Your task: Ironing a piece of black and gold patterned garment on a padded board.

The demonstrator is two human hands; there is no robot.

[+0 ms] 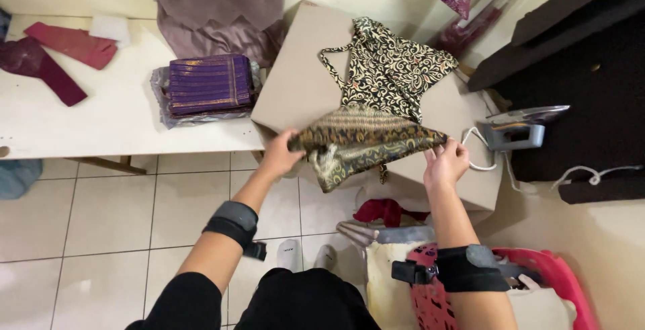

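My two hands, left (281, 156) and right (445, 163), one folded brown patterned cloth (363, 143), one black and cream swirly top (390, 68), one purple striped folded cloth (209, 83), two dark red cloth pieces (70, 44) (40, 68), one iron (521, 128), one pink basket (564, 283), two black wrist bands (233, 221) (470, 268)

Bright, even indoor light — soft shadows, sharp focus, slight edge distortion.

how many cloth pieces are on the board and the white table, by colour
Patterned black and cream or gold: 2, the folded cloth in both hands and the top behind it
Purple striped: 1, the folded stack
Dark red: 2, strips and
Total: 5
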